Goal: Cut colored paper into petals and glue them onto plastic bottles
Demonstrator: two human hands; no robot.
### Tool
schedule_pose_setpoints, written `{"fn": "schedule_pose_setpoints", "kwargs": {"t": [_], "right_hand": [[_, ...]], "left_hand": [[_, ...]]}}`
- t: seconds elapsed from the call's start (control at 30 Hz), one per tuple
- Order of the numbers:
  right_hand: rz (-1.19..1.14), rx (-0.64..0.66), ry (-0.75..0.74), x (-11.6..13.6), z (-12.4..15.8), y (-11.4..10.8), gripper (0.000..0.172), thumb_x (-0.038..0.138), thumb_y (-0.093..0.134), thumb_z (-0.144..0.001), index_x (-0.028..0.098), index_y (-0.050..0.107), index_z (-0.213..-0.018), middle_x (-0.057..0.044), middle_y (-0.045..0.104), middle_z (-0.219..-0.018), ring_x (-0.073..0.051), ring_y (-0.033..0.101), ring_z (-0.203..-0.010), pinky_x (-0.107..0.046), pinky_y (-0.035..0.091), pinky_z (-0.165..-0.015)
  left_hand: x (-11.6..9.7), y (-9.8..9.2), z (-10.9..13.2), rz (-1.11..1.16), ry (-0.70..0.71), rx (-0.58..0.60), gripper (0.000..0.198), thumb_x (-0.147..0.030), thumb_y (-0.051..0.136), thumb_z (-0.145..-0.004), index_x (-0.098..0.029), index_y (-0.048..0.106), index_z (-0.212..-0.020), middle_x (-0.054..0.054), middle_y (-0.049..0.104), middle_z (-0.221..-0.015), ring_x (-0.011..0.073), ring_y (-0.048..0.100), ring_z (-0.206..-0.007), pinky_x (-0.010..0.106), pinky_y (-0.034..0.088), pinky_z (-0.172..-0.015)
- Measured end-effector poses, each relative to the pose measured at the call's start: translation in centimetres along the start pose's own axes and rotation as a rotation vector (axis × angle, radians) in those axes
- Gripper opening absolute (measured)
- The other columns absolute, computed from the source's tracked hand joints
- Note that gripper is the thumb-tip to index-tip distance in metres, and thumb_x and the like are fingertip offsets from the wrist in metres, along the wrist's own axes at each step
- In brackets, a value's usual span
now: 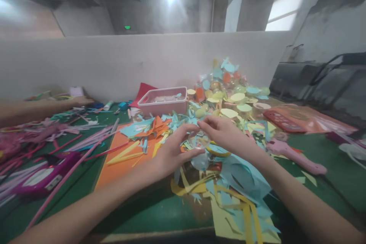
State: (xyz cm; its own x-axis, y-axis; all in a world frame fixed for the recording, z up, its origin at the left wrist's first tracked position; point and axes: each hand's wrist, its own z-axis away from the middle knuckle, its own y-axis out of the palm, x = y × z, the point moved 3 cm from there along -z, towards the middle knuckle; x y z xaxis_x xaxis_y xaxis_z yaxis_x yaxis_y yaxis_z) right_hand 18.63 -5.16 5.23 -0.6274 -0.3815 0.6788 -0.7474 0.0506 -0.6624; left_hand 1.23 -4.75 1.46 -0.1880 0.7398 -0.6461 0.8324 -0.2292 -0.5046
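Note:
A small clear plastic ball (199, 142) is held over the paper scraps in the middle of the table. My left hand (173, 148) curls round its left side, thumb below and fingers above. At the ball's top, the fingertips of my right hand (220, 131) are pinched together; whatever is between them is too small to make out. Under and around both hands lie light-blue paper cut-offs (237, 175) and yellow paper strips (197, 187). Left of my left hand is an orange sheet (110, 171) with scraps on it.
Behind stand a pink plastic bin (162, 107) and a heap of clear balls and paper discs (225, 84). A pink glue gun (297, 157) and a red case (283, 120) lie right. Left are a purple device (48, 173), pipe cleaners (94, 137) and another person's arm (42, 110).

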Motion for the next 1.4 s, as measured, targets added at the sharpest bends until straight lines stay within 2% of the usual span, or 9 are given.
{"fn": "schedule_pose_setpoints", "kwargs": {"t": [0.2, 0.33, 0.53, 0.63, 0.8, 0.93, 1.13, 1.4], "right_hand": [[-0.098, 0.061, 0.004, -1.1, -0.1, 0.9, 0.037, 0.051, 0.048, -0.095, 0.021, 0.053, -0.074, 0.004, 0.051, -0.065, -0.012, 0.045, -0.058, -0.026, 0.032, -0.054], [-0.221, 0.116, 0.028, -1.5, 0.1, 0.9, 0.037, 0.052, 0.051, -0.094, 0.021, 0.052, -0.074, 0.006, 0.047, -0.059, -0.009, 0.040, -0.051, -0.025, 0.030, -0.050], [-0.313, 0.199, 0.084, -1.8, 0.4, 0.6, 0.032, 0.050, 0.057, -0.093, 0.022, 0.050, -0.078, 0.008, 0.044, -0.051, -0.009, 0.040, -0.045, -0.022, 0.028, -0.045], [-0.324, 0.262, 0.111, -1.9, 0.4, 0.6, 0.030, 0.045, 0.054, -0.095, 0.022, 0.049, -0.077, 0.007, 0.047, -0.050, -0.010, 0.045, -0.043, -0.022, 0.033, -0.044], [-0.303, 0.284, 0.135, -1.8, 0.4, 0.4, 0.030, 0.038, 0.054, -0.095, 0.022, 0.045, -0.071, 0.006, 0.049, -0.051, -0.009, 0.048, -0.042, -0.021, 0.036, -0.043], [-0.270, 0.288, 0.116, -1.7, 0.5, 0.2, 0.032, 0.040, 0.055, -0.094, 0.022, 0.042, -0.070, 0.006, 0.050, -0.051, -0.009, 0.048, -0.043, -0.021, 0.036, -0.044], [-0.214, 0.305, 0.076, -1.8, 0.4, 0.1, 0.032, 0.039, 0.050, -0.095, 0.022, 0.044, -0.069, 0.004, 0.052, -0.055, -0.010, 0.051, -0.046, -0.022, 0.039, -0.046], [-0.204, 0.328, 0.071, -2.1, 0.5, 0.3, 0.034, 0.040, 0.050, -0.095, 0.022, 0.038, -0.068, 0.004, 0.052, -0.054, -0.009, 0.050, -0.046, -0.021, 0.037, -0.045]], "left_hand": [[-0.1, -0.1, 0.2, -0.085, -0.116, -0.026, 0.044, -0.043, 0.073, -0.085, -0.027, 0.055, -0.121, 0.005, 0.064, -0.120, 0.0225, 0.062, -0.115, 0.044, 0.052, -0.102], [0.1, 0.0, 0.3, -0.072, -0.128, -0.032, 0.048, -0.045, 0.073, -0.084, -0.027, 0.053, -0.123, 0.006, 0.065, -0.117, 0.0232, 0.063, -0.110, 0.043, 0.054, -0.096], [0.4, 0.3, 0.6, 0.017, -0.096, -0.039, 0.047, -0.042, 0.074, -0.084, -0.029, 0.051, -0.124, 0.006, 0.061, -0.125, 0.0226, 0.062, -0.117, 0.044, 0.052, -0.102], [0.4, 0.3, 0.7, 0.035, -0.094, -0.025, 0.046, -0.041, 0.074, -0.084, -0.029, 0.051, -0.123, 0.005, 0.061, -0.125, 0.0226, 0.062, -0.119, 0.044, 0.052, -0.104], [0.5, 0.3, 0.7, 0.034, -0.057, -0.002, 0.044, -0.039, 0.073, -0.085, -0.029, 0.054, -0.124, 0.005, 0.061, -0.126, 0.0224, 0.062, -0.119, 0.044, 0.052, -0.105], [0.9, 0.2, 0.6, 0.027, -0.051, 0.044, 0.045, -0.038, 0.072, -0.087, -0.029, 0.055, -0.127, 0.007, 0.062, -0.129, 0.0227, 0.064, -0.116, 0.045, 0.053, -0.102], [0.9, -0.1, 0.4, -0.010, -0.060, 0.051, 0.044, -0.037, 0.070, -0.088, -0.028, 0.056, -0.128, 0.007, 0.063, -0.128, 0.0218, 0.065, -0.114, 0.044, 0.054, -0.102], [1.2, -0.2, 0.3, -0.062, -0.082, 0.094, 0.042, -0.037, 0.070, -0.089, -0.028, 0.056, -0.127, 0.007, 0.064, -0.131, 0.0219, 0.065, -0.115, 0.042, 0.054, -0.101]]}}
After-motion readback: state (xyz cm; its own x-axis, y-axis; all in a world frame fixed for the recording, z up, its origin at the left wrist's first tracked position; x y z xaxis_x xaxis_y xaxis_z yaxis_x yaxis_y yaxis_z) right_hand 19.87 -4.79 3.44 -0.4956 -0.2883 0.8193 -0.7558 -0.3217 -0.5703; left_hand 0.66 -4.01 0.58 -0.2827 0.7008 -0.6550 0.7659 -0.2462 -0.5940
